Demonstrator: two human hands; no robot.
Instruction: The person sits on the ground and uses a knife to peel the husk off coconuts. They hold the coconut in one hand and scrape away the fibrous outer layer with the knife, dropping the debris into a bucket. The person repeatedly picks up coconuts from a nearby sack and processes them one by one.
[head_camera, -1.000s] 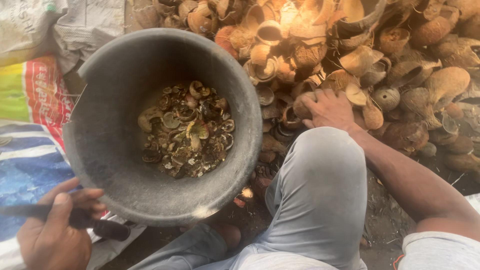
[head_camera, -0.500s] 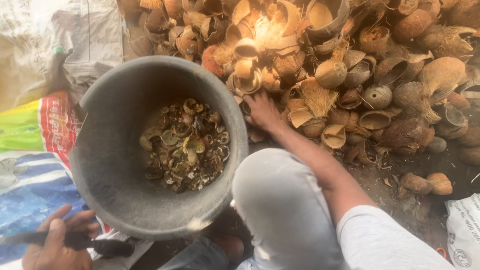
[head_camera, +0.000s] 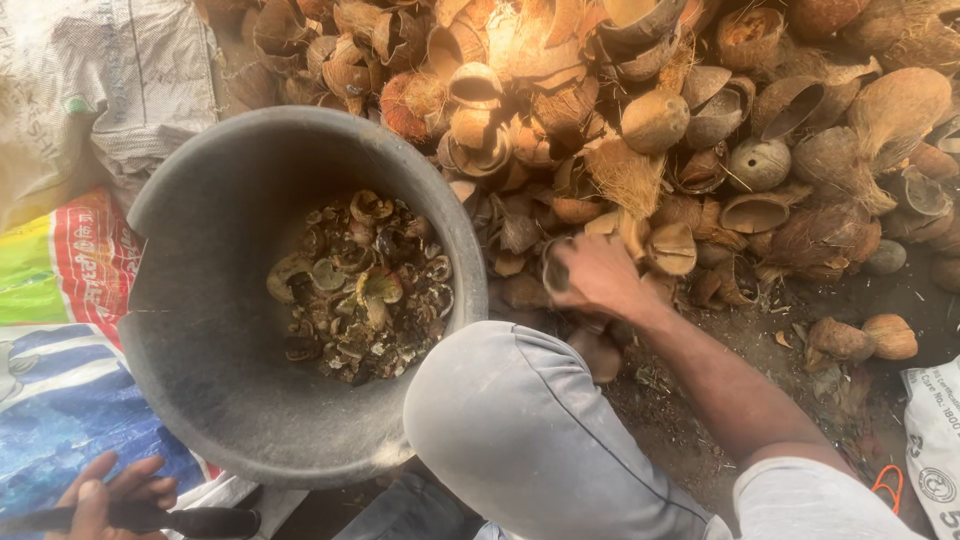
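Place: an outdoor yard where coconut shells are worked, on the ground rather than at a bench.
Ground: bare dark earth (head_camera: 760, 360) strewn with fibre and chips.
Stock: a big heap of coconut shells (head_camera: 640, 110), halves and husky pieces, piled loose.
Container: a large grey tub (head_camera: 210, 240) holding broken shell bits.
Covering: woven plastic sacks (head_camera: 60, 330) spread flat beside it, one more at the right edge.

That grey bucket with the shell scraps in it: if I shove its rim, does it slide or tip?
The grey bucket probably slides rather than tips: it looks wide, with the shell scraps only covering its bottom. Likely light for its size. The notched rim may flex a little.
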